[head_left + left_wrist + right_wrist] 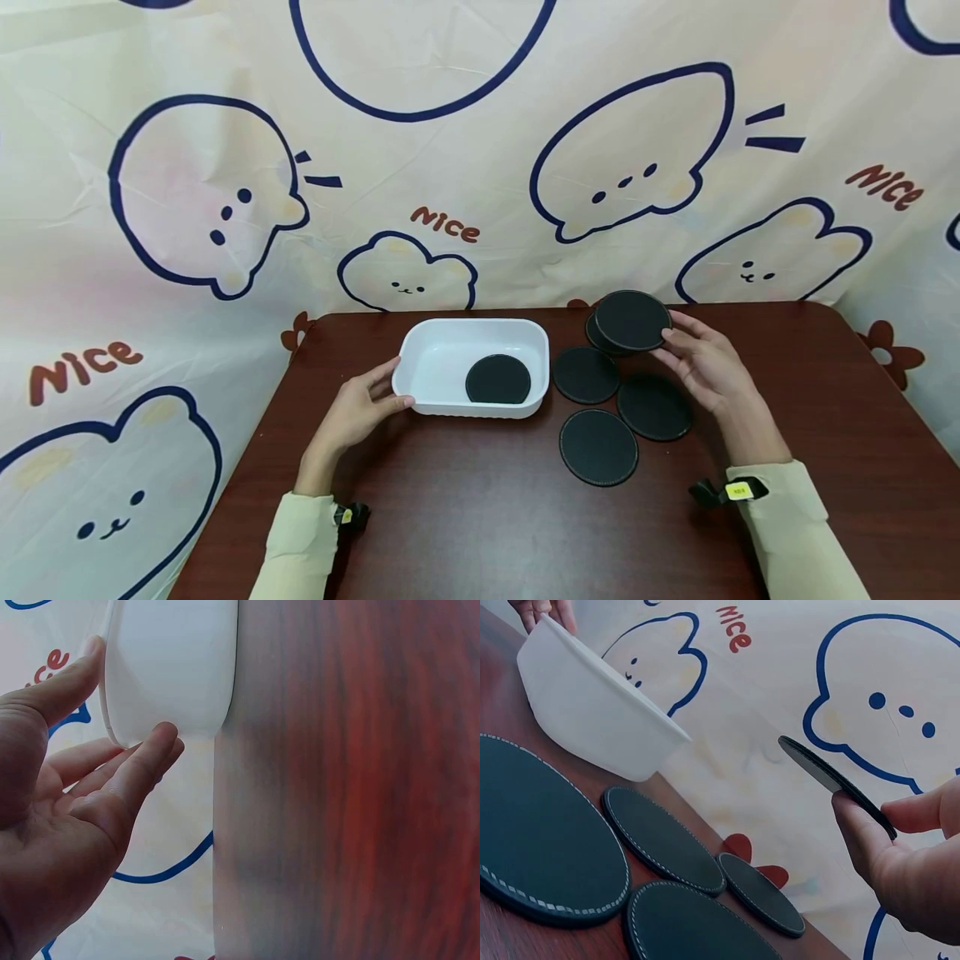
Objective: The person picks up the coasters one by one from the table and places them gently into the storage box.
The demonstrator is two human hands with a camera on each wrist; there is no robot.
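head: left hand (360,406) grips the white tray (435,362) by its left end; black coaster (498,380) lies inside, right half. right hand (705,360) pinches a held coaster (633,320), far right. four loose coasters (598,448) on table (465,508), right of tray.

left wrist: thumb and fingers touching tray end.

right wrist: held coaster edge-on, stitched loose coasters below.

The brown table (480,508) bears a white tray (435,367), four discs (598,447).

The right grip (919,874) pinches a disc (840,781) by its edge. Four more discs (664,838) lie on the tabletop (499,694) near a tub (592,697), touched by the left grip (546,609).
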